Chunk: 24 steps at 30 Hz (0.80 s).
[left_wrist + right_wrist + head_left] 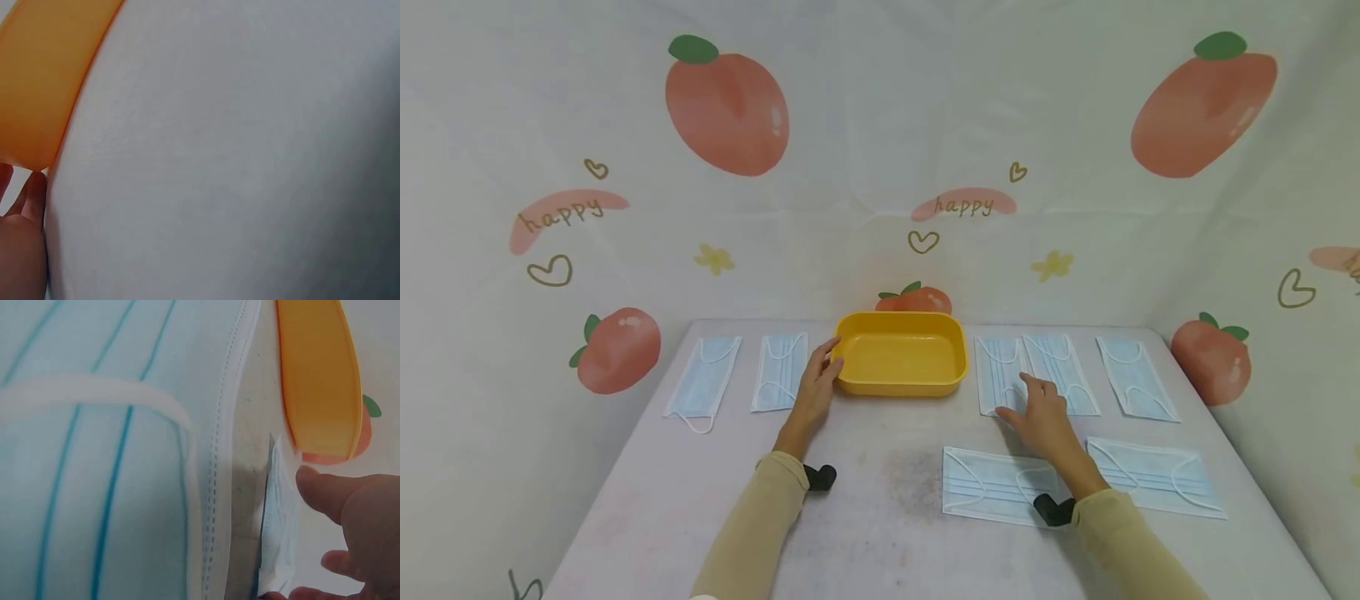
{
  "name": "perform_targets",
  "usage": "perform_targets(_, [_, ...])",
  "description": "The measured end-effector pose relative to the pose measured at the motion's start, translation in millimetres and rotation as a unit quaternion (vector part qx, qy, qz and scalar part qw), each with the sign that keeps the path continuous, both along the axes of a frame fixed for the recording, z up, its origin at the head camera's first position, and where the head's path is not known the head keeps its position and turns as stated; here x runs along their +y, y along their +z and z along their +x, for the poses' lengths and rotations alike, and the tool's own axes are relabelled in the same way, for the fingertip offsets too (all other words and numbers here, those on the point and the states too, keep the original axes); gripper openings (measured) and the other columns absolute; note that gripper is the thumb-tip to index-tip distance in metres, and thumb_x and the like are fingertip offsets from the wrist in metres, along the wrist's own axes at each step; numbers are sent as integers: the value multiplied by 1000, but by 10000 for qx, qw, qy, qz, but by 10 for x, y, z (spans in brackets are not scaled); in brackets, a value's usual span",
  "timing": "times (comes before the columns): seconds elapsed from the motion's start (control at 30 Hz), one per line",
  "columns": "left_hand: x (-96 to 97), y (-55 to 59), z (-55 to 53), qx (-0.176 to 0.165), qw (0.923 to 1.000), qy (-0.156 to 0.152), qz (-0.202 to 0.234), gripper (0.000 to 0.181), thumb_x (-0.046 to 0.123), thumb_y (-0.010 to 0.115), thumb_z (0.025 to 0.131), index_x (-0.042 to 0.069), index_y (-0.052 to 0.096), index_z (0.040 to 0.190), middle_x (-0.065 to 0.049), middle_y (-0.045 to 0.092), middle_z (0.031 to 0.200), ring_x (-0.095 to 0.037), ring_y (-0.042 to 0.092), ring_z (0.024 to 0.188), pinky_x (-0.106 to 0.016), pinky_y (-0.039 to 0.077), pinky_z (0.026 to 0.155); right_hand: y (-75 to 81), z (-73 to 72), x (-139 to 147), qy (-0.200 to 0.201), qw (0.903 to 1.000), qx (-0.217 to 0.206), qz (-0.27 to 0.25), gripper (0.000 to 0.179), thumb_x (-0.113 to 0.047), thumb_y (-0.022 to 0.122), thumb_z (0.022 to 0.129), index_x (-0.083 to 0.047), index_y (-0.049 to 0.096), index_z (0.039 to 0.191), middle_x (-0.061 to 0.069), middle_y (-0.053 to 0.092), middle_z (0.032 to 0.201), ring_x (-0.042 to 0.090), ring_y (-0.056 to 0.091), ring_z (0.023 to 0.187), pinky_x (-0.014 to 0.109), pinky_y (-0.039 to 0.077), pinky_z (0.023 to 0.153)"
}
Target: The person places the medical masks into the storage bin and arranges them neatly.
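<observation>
A yellow rectangular plastic tray (898, 390) stands at the back middle of the table. My left hand (812, 392) is at its left end, and in the left wrist view the fingertips touch the tray's wall (50, 75). My right hand (1041, 417) hovers with spread fingers over the pale blue face mask (997, 375) just right of the tray. Nothing is held in it. Beside that mask lies another face mask (1060, 358), partly covered by my fingers. In the right wrist view, a face mask (284, 519) lies near my thumb, with a pleated one (144, 487) close to the camera.
Two face masks lie left of the tray: one upright (703, 379), one nearer (778, 371). At the far right is another mask (1138, 379). Toward the front right lie two sideways masks, one (985, 483) partly under my wrist, one (1157, 475) further right. A fruit-print cloth (850, 125) hangs behind.
</observation>
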<state>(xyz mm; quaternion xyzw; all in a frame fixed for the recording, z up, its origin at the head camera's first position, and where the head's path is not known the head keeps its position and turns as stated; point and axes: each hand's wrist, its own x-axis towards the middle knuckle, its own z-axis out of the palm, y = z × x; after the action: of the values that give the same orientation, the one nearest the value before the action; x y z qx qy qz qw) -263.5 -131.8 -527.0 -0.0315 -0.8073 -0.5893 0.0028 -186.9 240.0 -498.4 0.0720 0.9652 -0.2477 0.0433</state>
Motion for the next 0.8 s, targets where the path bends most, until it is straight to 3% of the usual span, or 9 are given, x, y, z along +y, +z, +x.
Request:
perform_targets(0.33, [-29, -3, -44, -393, 9959, -155, 805, 46, 31, 50, 107, 29, 44, 153, 0, 37, 163, -33, 43, 142, -52, 35, 121, -42, -8, -14, -295, 9993, 49, -228, 80, -21, 76, 89, 5, 33, 152, 40, 33, 146, 58, 40, 128, 64, 43, 107])
perform_targets(0.6, [-18, 1, -68, -399, 9960, -126, 792, 44, 30, 50, 107, 30, 45, 151, -1, 39, 161, -32, 43, 140, -51, 36, 121, -21, -53, 62, -411, 9939, 162, -1010, 83, -16, 82, 82, 11, 39, 147, 36, 50, 130, 45, 50, 115, 58, 47, 103])
perform_targets(0.8, [-22, -10, -47, -446, 9961, -88, 758, 45, 29, 49, 107, 30, 45, 151, -1, 39, 161, -31, 45, 138, -52, 37, 120, -27, -95, 48, -514, 9917, -84, -1172, 82, -15, 82, 82, 10, 40, 147, 35, 56, 132, 40, 56, 108, 54, 52, 100])
